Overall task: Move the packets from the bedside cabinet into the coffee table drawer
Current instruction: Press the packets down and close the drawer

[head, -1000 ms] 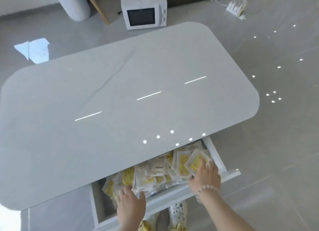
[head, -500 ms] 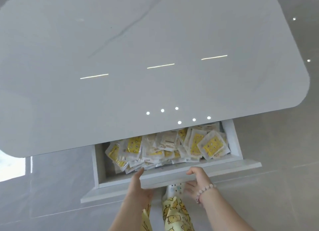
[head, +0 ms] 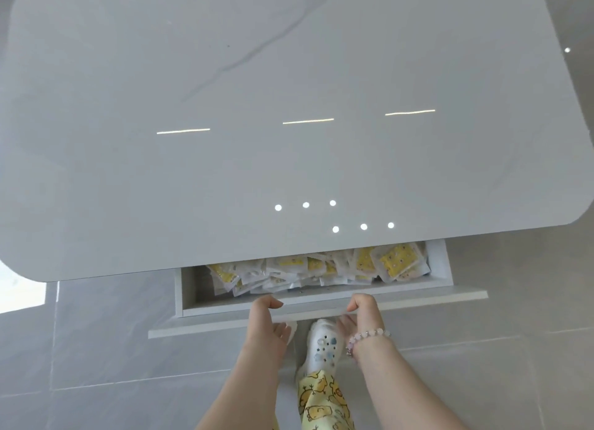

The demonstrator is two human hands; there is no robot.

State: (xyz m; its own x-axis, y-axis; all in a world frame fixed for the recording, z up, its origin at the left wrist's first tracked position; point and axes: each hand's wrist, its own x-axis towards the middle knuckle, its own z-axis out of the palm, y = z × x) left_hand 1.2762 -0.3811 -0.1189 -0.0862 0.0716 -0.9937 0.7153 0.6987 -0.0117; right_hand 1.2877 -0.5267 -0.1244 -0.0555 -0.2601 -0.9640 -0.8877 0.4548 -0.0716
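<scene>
step in hand, judged: closing up. the yellow-and-white sealed packets (head: 398, 262) lie heaped inside the shallow white drawer (head: 439, 262), which stands partly out from under the glossy pale grey coffee table top (head: 289, 76). the rear of the pile is hidden beneath the top.

left hand (head: 265, 320) and right hand (head: 364, 314) each hook curled fingers over the top edge of the drawer front, near its middle. neither holds a packet.

next move, judged: an even push from both hands, so the drawer runs in straight.

possible obstruction: the packets at the right sit high and could catch under the top.

around: grey floor tiles (head: 128, 349); a white clog with charms (head: 321, 343) below the drawer front; a pale bead bracelet (head: 369, 334) on the right wrist.
</scene>
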